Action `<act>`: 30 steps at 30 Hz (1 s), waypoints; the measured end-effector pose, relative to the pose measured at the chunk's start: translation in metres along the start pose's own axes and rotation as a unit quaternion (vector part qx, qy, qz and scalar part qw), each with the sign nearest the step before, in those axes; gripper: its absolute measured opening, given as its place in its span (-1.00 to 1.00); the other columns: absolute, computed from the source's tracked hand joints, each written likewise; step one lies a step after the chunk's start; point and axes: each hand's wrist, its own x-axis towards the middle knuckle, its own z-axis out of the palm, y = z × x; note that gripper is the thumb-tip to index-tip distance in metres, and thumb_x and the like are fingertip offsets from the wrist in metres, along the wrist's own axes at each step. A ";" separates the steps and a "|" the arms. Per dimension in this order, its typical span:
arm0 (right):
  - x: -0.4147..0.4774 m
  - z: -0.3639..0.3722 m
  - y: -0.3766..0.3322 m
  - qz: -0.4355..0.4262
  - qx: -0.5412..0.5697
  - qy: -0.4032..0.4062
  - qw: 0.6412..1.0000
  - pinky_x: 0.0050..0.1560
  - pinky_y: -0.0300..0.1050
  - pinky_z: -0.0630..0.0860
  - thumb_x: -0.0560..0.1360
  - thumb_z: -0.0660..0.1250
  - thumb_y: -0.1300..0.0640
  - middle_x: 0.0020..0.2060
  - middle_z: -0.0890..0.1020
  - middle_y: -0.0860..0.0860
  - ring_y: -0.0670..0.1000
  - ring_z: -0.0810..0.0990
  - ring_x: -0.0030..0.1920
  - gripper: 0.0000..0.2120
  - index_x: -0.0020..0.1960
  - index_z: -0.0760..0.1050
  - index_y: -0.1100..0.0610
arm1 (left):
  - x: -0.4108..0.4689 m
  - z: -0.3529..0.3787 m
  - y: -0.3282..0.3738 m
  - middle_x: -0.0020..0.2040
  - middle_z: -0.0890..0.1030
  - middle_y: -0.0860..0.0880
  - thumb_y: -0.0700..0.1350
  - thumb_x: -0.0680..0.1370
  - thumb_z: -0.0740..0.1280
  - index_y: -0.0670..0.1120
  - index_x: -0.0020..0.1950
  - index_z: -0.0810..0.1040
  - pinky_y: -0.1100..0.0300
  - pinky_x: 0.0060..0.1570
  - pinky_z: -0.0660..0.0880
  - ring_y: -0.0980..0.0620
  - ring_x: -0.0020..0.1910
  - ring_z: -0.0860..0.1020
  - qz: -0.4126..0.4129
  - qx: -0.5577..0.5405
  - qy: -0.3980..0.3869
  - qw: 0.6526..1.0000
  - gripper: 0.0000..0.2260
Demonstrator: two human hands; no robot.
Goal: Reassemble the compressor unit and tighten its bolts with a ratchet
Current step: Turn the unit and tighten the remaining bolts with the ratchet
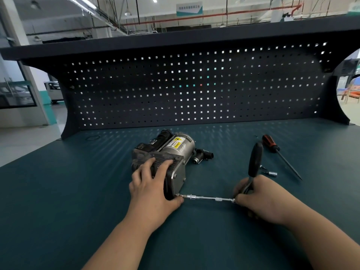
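On compressor unit (171, 152), yellow triangle label (178, 142)

Looking like a workshop in a big industrial hall here. A dark pegboard (194, 88) is backing a teal-topped workbench (78, 191), a compressor unit (175, 151), ratchet (255, 158) and screwdriver (271, 145) are showing mid-frame, and a red pipe (214, 15) and hanging lamps (127, 12) are running along the high ceiling (58, 18) up top. A vehicle (52, 90) is sitting mid-left.
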 end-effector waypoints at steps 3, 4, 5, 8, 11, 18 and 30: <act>0.000 0.001 0.000 -0.004 -0.008 0.002 1.000 -0.43 -0.21 0.50 0.42 0.34 0.16 -0.49 0.63 0.02 -0.06 0.60 -0.49 -0.89 -0.24 0.60 0.01 | -0.001 0.000 0.001 0.40 -0.10 0.19 0.30 0.29 0.42 0.37 0.40 -0.03 -0.02 0.40 0.08 0.05 0.33 -0.07 0.001 0.002 0.001 1.000 -0.17; 0.000 0.001 0.000 -0.006 -0.012 0.001 1.000 -0.43 -0.22 0.50 0.42 0.34 0.16 -0.49 0.63 0.01 -0.07 0.60 -0.49 -0.89 -0.24 0.60 0.01 | -0.001 0.000 0.001 0.40 -0.11 0.19 0.31 0.30 0.42 0.36 0.41 -0.03 -0.02 0.40 0.07 0.05 0.34 -0.07 0.001 0.003 0.001 1.000 -0.17; 0.001 0.001 0.000 -0.009 -0.017 0.001 1.000 -0.43 -0.23 0.50 0.43 0.35 0.16 -0.49 0.63 0.00 -0.07 0.60 -0.49 -0.90 -0.24 0.60 0.01 | -0.001 0.000 0.001 0.40 -0.11 0.19 0.31 0.30 0.42 0.36 0.41 -0.03 -0.02 0.40 0.07 0.06 0.34 -0.08 0.001 0.003 0.000 1.000 -0.17; 0.000 0.000 0.000 -0.017 -0.018 0.004 1.000 -0.41 -0.23 0.51 0.43 0.36 0.16 -0.48 0.63 -0.01 -0.08 0.61 -0.47 -0.90 -0.23 0.59 0.01 | -0.001 -0.001 0.001 0.40 -0.12 0.21 0.31 0.32 0.40 0.35 0.42 -0.04 -0.01 0.41 0.06 0.06 0.34 -0.08 0.001 0.008 -0.003 1.000 -0.17; -0.001 -0.003 0.001 -0.027 0.001 0.002 1.000 -0.40 -0.20 0.52 0.44 0.39 0.17 -0.47 0.63 0.01 -0.07 0.60 -0.46 -0.92 -0.20 0.59 0.01 | -0.001 0.000 0.001 0.41 -0.12 0.20 0.31 0.32 0.40 0.35 0.43 -0.05 -0.02 0.41 0.07 0.05 0.36 -0.08 0.001 0.010 -0.004 1.000 -0.17; -0.003 -0.004 0.003 0.005 0.117 -0.018 0.993 -0.37 -0.09 0.47 0.47 0.41 0.12 -0.41 0.63 0.11 0.09 0.57 -0.43 -0.86 -0.18 0.56 0.19 | -0.001 0.004 0.000 0.42 -0.15 0.19 0.31 0.32 0.41 0.34 0.43 -0.06 -0.07 0.41 0.07 0.02 0.38 -0.09 0.000 0.000 -0.007 1.000 -0.16; -0.004 0.007 -0.006 0.098 0.155 0.000 0.983 -0.45 -0.17 0.41 0.59 0.22 0.00 -0.38 0.65 0.18 0.08 0.47 -0.50 -0.60 -0.32 0.48 0.22 | -0.002 0.006 0.001 0.49 -0.15 0.11 0.33 0.39 0.35 0.28 0.47 -0.09 -0.10 0.40 0.09 -0.04 0.42 -0.10 0.003 0.023 -0.003 1.000 -0.19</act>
